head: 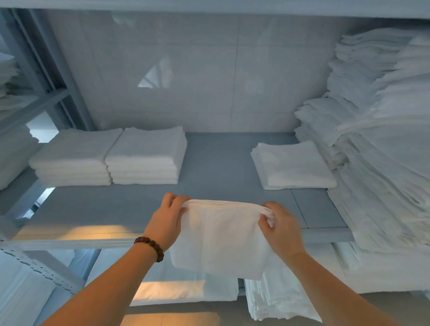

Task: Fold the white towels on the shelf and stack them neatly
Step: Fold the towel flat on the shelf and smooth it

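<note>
The left hand [168, 219] and right hand [280, 228] each pinch a top corner of the half-folded towel [221, 238], which hangs over the shelf's [134, 206] front edge. If either pinch slackens, the layers could slide apart and spoil the fold.

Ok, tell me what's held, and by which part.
A white towel, pinched along its top edge: left hand at one corner, right hand at the other.

Left hand [169, 218], right hand [281, 229] raised; both pinching towel [218, 238]
</note>
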A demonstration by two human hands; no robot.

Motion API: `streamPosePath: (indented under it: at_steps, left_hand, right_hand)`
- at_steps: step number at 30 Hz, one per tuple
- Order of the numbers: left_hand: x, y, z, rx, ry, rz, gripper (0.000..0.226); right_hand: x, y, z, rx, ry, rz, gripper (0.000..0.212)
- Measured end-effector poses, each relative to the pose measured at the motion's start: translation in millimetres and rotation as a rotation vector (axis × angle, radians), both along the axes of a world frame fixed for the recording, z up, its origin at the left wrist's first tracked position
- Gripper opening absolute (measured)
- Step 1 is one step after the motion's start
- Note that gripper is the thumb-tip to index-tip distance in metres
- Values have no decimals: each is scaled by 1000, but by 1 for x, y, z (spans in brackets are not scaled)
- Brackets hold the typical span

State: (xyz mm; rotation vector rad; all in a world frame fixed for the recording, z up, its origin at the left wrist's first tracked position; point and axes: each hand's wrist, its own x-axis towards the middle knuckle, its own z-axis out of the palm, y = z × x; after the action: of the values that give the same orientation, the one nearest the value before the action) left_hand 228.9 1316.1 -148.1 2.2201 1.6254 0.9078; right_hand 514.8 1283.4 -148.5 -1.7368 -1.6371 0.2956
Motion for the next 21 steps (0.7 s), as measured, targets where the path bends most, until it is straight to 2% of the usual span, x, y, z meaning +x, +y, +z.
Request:
streamPosePath:
  at_steps: [5, 10, 21]
  left_hand:
    - [7, 39, -40, -136, 40, 16, 25]
    - [8, 56, -88, -318, 87, -9, 24]
    - [8, 82, -109, -345, 76, 23, 19]
  right_hand:
    - [9, 39, -41, -177, 126, 5, 5]
    - [10, 58, -88, -403, 137, 27, 9]
    - [1, 86, -104, -422, 127, -84, 9]
